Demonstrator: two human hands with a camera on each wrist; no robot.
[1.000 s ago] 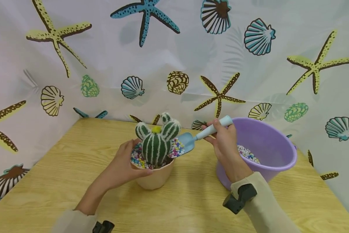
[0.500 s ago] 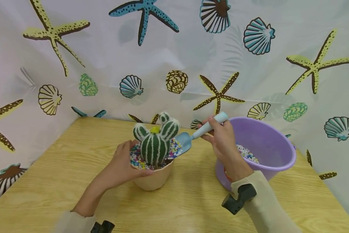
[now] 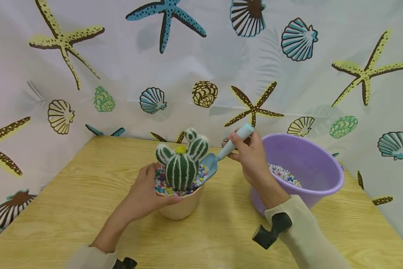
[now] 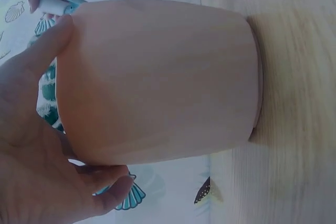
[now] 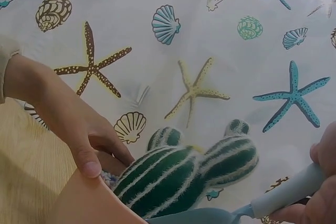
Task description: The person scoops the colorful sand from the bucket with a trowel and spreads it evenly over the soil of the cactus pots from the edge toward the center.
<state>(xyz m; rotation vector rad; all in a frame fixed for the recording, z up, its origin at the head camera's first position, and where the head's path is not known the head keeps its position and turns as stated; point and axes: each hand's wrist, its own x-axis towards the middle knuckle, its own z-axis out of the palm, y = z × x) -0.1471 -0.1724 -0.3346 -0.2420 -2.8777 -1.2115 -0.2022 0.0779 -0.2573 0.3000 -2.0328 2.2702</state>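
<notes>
A peach flower pot [image 3: 179, 209] holds a plush green-and-white cactus [image 3: 180, 172] amid multicoloured pebbles [image 3: 162, 182]. My left hand [image 3: 143, 194] grips the pot's left side, thumb across its near rim; the left wrist view shows the pot's wall [image 4: 157, 82] close up. In my right hand [image 3: 255, 158] is a light-blue garden trowel [image 3: 225, 150], held by its handle. The handle points up and right, and the blade [image 3: 209, 164] slopes down over the pot's right rim beside the cactus. Pebbles lie at the blade's lower end. In the right wrist view, the blade [image 5: 199, 216] overlaps the cactus base.
To the right of the pot stands a purple bucket [image 3: 314, 158], tilted, with more small pebbles [image 3: 283, 175] inside. Both stand on a wood-grain table [image 3: 218, 239]. A curtain [image 3: 120, 74] printed with shells and starfish hangs close behind.
My right hand has shifted left and raised the handle, so the trowel tilts more steeply. Pebbles heaped on its blade have slid down into the pot. My left hand keeps its grip.
</notes>
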